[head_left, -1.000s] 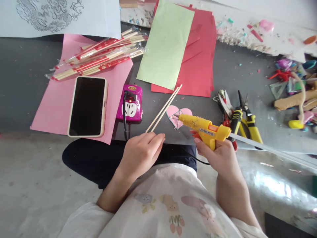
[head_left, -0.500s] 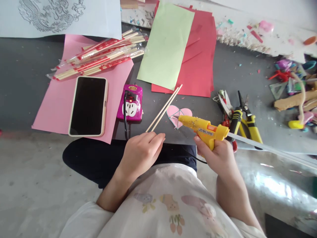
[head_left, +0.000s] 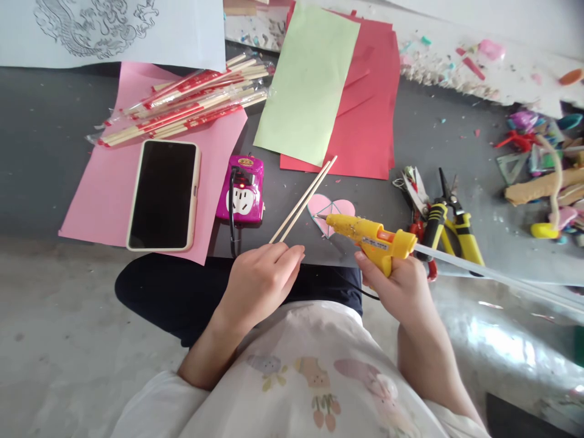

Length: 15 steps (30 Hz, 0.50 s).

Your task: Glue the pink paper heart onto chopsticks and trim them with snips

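- Head view: clear wrappers (head_left: pixel 94 139) hold packed chopsticks (head_left: pixel 189 115), lying partly over a pink sheet (head_left: pixel 100 194).
- A magenta socket block (head_left: pixel 255 194) has a black plug (head_left: pixel 243 177) in it.
- The right hand (head_left: pixel 406 283) is wrapped around a yellow glue gun (head_left: pixel 365 230), a glue stick (head_left: pixel 456 259) in its rear; its tip is over the pink heart (head_left: pixel 345 207), contact unclear.
- The left hand (head_left: pixel 262 280) is curled by two bare sticks (head_left: pixel 309 199); whether it grips them, I cannot tell.
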Available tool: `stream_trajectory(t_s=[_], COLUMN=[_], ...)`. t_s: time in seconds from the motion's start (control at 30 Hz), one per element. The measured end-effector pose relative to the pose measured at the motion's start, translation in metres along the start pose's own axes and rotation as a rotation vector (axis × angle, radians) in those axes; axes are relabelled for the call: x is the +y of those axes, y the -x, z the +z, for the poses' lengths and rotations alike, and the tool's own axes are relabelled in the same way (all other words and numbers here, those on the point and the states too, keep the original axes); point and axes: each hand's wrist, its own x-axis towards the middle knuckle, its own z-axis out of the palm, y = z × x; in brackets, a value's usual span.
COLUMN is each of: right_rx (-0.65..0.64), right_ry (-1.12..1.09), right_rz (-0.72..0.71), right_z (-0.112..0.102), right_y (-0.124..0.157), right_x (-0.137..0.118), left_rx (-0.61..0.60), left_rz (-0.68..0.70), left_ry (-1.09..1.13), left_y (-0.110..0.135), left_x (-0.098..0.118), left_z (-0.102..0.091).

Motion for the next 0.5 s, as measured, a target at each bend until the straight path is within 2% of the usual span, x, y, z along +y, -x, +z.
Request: stream_trajectory(t_s=[0.5], right_rx=[-0.003], right_ry=[-0.030], right_rz=[0.015], right_z=[-0.0005], right_y=[-0.0003], right_x=[-0.0009], left_rx=[-0.006], left_rz=[-0.004], left_ry=[0.003], left_y=[0.0003], left_x=[-0.0009], left_z=[-0.0001])
